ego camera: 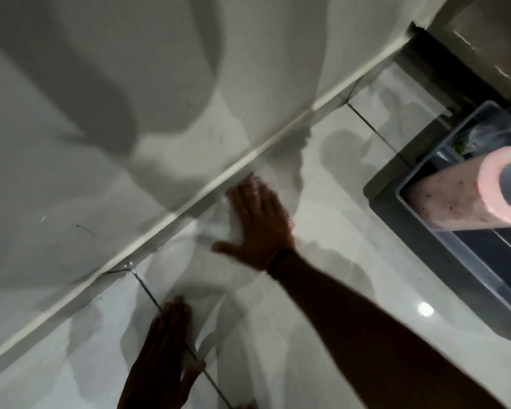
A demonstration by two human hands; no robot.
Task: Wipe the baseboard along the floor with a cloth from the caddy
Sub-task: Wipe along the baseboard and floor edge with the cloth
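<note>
The pale baseboard strip (189,206) runs diagonally where the grey wall meets the glossy floor tiles. My right hand (257,225) lies flat, fingers spread, pressing a white cloth (233,222) with a pink edge against the tile right beside the strip; its fingertips reach the strip. The cloth is blurred and mostly hidden under the palm. My left hand (165,346) rests flat on the floor tile nearer to me, holding nothing. The clear plastic caddy (466,261) stands at the right edge of view.
A pink speckled roll (455,202) lies across the caddy, which sits on a dark grey mat (396,184). A dark door frame (443,54) ends the baseboard at the upper right. Shadows of my arms fall on the wall (71,143).
</note>
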